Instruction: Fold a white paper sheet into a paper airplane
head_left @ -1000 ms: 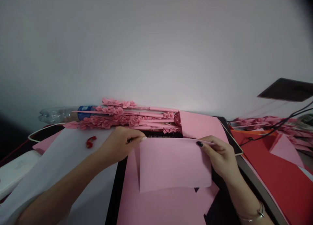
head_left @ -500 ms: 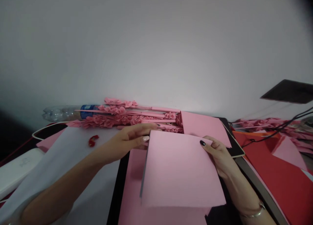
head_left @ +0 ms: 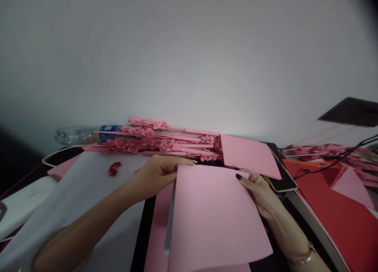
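A sheet of pink paper (head_left: 218,217) is held up in front of me, its lower part bending toward me. My left hand (head_left: 161,173) is closed at its top left corner, with the fingertips along the top edge and partly hidden. On the top right, my right hand (head_left: 260,191) pinches the paper, thumb with a dark nail in front and fingers behind. A narrow grey strip (head_left: 169,224) shows along the sheet's left side; what it belongs to is hidden. More pink paper (head_left: 156,232) lies beneath.
Pink paper flowers (head_left: 130,144) and a clear plastic bottle (head_left: 76,135) lie along the wall. A folded pink sheet (head_left: 251,156) rests behind my right hand. White paper (head_left: 109,232) and a white device (head_left: 26,203) are left; red paper (head_left: 330,209) and black cables (head_left: 339,160) are right.
My left fingers have shifted onto the top left corner of the pink paper. The sheet has come slightly lower and left, its bottom edge dropping toward me. The right hand keeps its pinch.
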Tool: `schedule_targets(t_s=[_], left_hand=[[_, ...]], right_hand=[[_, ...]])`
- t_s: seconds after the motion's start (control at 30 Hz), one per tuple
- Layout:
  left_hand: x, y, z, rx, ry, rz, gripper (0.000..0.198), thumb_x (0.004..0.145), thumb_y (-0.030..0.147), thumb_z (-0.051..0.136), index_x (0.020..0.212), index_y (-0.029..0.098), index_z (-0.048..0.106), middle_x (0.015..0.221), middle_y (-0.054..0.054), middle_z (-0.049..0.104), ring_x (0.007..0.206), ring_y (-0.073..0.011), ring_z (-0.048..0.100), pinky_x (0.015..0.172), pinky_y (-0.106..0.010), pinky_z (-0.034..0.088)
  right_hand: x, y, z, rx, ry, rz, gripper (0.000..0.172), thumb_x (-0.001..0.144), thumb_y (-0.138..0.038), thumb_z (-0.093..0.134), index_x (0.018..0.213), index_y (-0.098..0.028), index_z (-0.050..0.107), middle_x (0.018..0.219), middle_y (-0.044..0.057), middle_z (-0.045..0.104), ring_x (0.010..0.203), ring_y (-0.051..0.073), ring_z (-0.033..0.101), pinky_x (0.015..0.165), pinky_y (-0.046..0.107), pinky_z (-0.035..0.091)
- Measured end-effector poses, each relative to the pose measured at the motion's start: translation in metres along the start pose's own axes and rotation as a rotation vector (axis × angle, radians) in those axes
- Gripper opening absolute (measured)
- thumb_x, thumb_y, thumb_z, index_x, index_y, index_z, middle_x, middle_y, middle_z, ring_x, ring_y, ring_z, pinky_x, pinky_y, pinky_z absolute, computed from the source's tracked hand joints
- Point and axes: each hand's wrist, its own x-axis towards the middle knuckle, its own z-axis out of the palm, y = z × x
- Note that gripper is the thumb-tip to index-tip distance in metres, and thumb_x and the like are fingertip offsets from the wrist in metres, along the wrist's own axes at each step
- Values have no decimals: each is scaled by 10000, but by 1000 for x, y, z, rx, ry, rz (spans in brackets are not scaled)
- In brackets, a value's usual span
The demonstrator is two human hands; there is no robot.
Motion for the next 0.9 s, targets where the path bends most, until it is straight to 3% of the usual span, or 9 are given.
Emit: schedule_targets(t_s=[0.1, 0.17, 0.27, 0.33, 0.47, 0.57, 0.67, 0.8, 0.9], left_hand=[[1, -10, 3, 226, 13, 142, 225, 813, 153, 565, 910, 247, 746, 987, 4, 736, 943, -170, 676, 834, -242, 518], [1, -15, 5, 285, 46, 153, 209, 808, 169, 564, 857, 245, 752, 915, 7, 749, 853, -172, 694, 764, -245, 528], [0, -16, 7, 270, 125, -14, 175, 797, 214, 572, 834, 232, 742, 862, 18, 749, 788, -186, 687, 674, -255, 511], [-1, -13, 7, 260, 161, -140, 187, 814, 296, 571, 725, 207, 708, 719, 23, 718, 658, -173, 651, 548, -243, 456], [-1, -7, 5, 194, 222, -329, 347, 811, 406, 577, 547, 188, 524, 466, 57, 494, 439, -112, 473, 411, -224, 290], [-1, -5, 8, 52, 238, -396, 297, 806, 413, 578, 616, 185, 555, 521, 53, 537, 476, -121, 507, 425, -218, 334], [-2, -8, 16, -101, 250, -422, 259, 819, 432, 563, 783, 184, 626, 648, 34, 640, 567, -160, 591, 473, -227, 419], [-4, -17, 27, -288, 223, -379, 361, 821, 420, 593, 1116, 214, 575, 935, -22, 702, 790, -225, 663, 611, -284, 517], [-4, -21, 32, -298, 263, -329, 471, 819, 397, 609, 1237, 216, 487, 1144, -85, 647, 957, -266, 646, 758, -368, 536]], right_hand=[[-2, 2, 4, -21, -42, 27, 207, 663, -297, 795, 741, -183, 642, 638, -18, 646, 530, 95, 578, 513, 192, 455], [-3, 0, 6, -81, -44, 30, 203, 687, -320, 774, 815, -206, 665, 718, -9, 670, 590, 114, 606, 550, 211, 472], [-3, -4, 7, -221, -1, -112, 280, 690, -406, 751, 906, -237, 697, 997, 33, 688, 875, 187, 637, 705, 259, 500], [-1, -4, 8, -236, 25, -200, 352, 724, -534, 668, 921, -245, 707, 1096, 52, 671, 1014, 228, 603, 773, 292, 497], [1, 1, 10, -160, -17, -177, 568, 776, -710, 435, 983, -242, 681, 964, 91, 712, 897, 271, 651, 669, 359, 517], [-1, 9, 11, -177, -57, -193, 421, 749, -541, 636, 1044, -241, 651, 972, 76, 719, 827, 246, 661, 629, 319, 504], [-4, 16, 14, -234, 20, -291, 279, 799, -370, 660, 1048, -246, 644, 1065, 50, 699, 889, 213, 641, 703, 292, 493], [-8, 20, 25, -289, 114, -405, 284, 859, -373, 585, 1113, -249, 608, 1136, 53, 664, 1056, 226, 580, 848, 329, 473], [-10, 20, 30, -353, 145, -455, 291, 875, -383, 551, 1128, -246, 596, 1143, 62, 652, 1126, 234, 540, 917, 343, 446]])
